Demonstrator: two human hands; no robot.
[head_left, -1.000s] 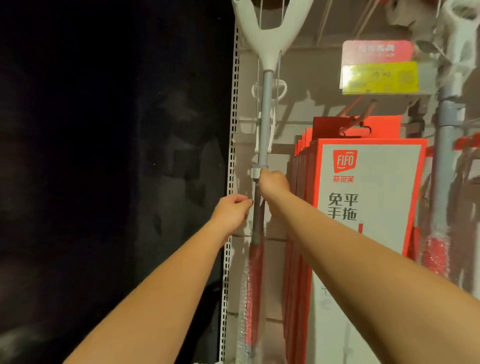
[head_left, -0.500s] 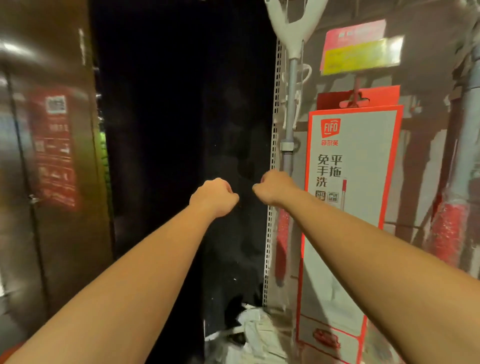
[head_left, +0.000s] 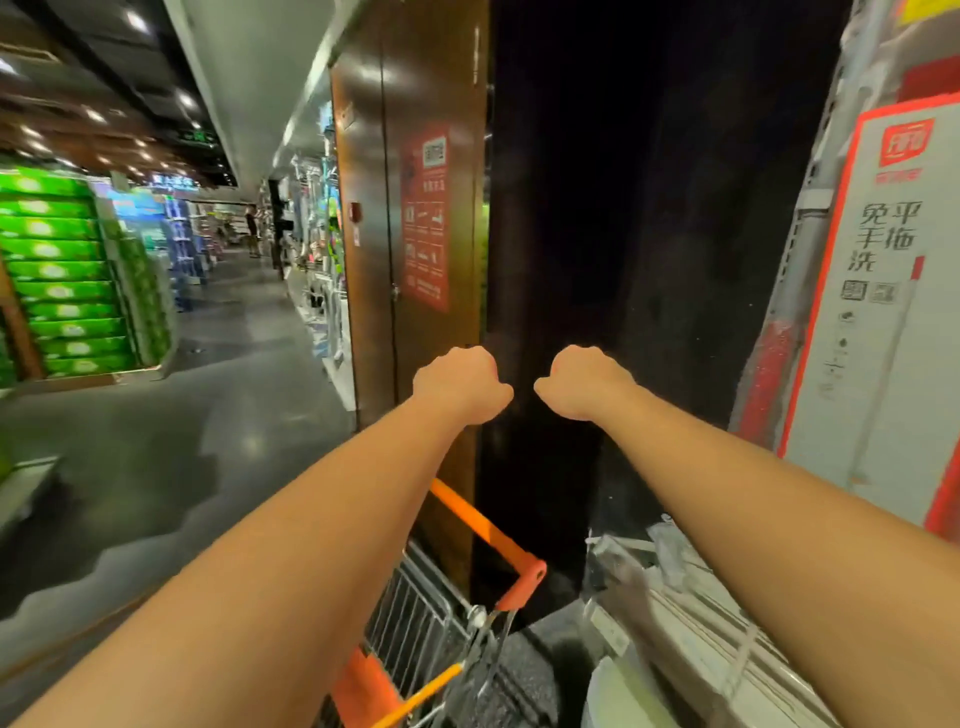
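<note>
Now | left hand fisted, empty | right hand fisted, empty | mop pole grey, red bubble-wrapped lower part, well apart

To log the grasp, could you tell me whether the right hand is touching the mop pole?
Apart. The head view shows the right hand curled on nothing, with dark wall plainly between it and the mop pole.

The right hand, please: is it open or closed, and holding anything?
Closed, with nothing visible in it: the right hand is curled into a fist in mid-air, clear of the mop box.
</note>
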